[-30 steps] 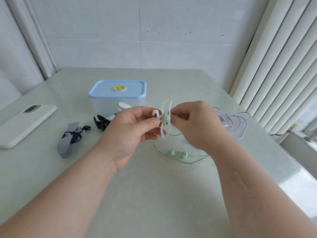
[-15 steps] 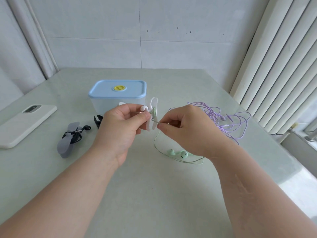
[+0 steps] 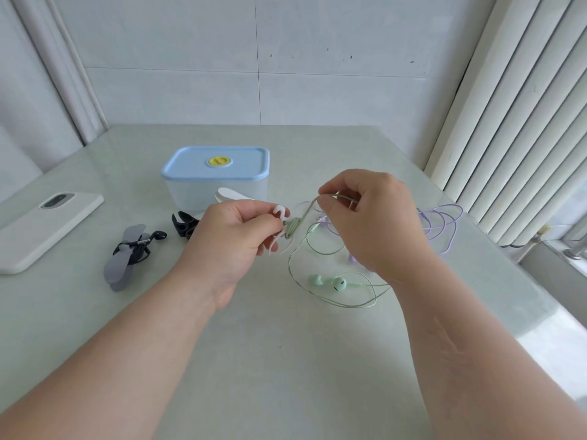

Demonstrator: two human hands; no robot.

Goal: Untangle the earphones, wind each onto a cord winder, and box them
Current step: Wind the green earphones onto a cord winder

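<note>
My left hand (image 3: 236,238) pinches a white cord winder (image 3: 279,214) above the table, with several turns of green cord (image 3: 292,231) wrapped round its middle. My right hand (image 3: 370,217) pinches the green cord (image 3: 309,208) a little up and right of the winder and holds it taut. The two green earbuds (image 3: 328,281) lie on the table below, in a loose loop of cord. Purple earphones (image 3: 440,223) lie tangled behind my right hand. Black earphones wound on a grey winder (image 3: 127,255) rest at the left. The clear box with a blue lid (image 3: 217,173) stands shut behind.
A black winder (image 3: 184,225) and a spare white winder (image 3: 230,195) lie in front of the box. A white phone (image 3: 44,230) lies at the far left. Vertical blinds (image 3: 524,122) hang along the table's right edge; a tiled wall closes the back.
My right hand has risen up and to the right, drawing the green cord taut over the winder. The winder in my left hand has turned, with more cord on it.
</note>
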